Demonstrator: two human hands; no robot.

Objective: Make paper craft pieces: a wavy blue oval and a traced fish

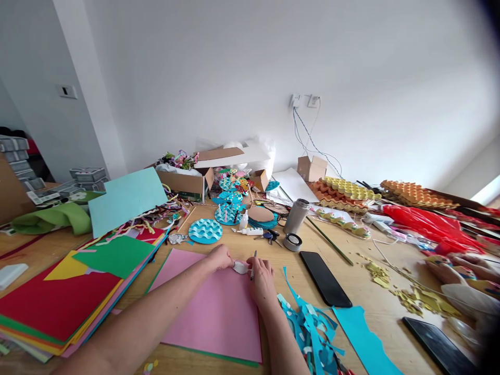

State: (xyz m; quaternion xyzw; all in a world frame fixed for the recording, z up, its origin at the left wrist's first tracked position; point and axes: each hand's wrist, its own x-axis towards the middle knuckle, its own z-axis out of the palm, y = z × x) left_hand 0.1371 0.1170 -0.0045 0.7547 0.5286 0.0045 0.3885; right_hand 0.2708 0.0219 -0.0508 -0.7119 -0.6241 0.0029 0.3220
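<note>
A pink sheet (211, 317) lies on top of a green one in front of me. Near its far edge rests a small whitish cutout (240, 267). My left hand (221, 259) pinches the cutout's left side against the paper. Between the fingers of my right hand (262, 281) is a thin pen (253, 264), held upright at the cutout's right side. The pen's tip is hidden by the fingers.
Coloured paper (78, 307) is stacked at the left. Blue scraps (312, 333) and a black phone (326, 278) lie right of the pink sheet. Beyond stand a metal flask (297, 216) and glue bottle (244, 220). Another person's hand (445, 268) is at the far right.
</note>
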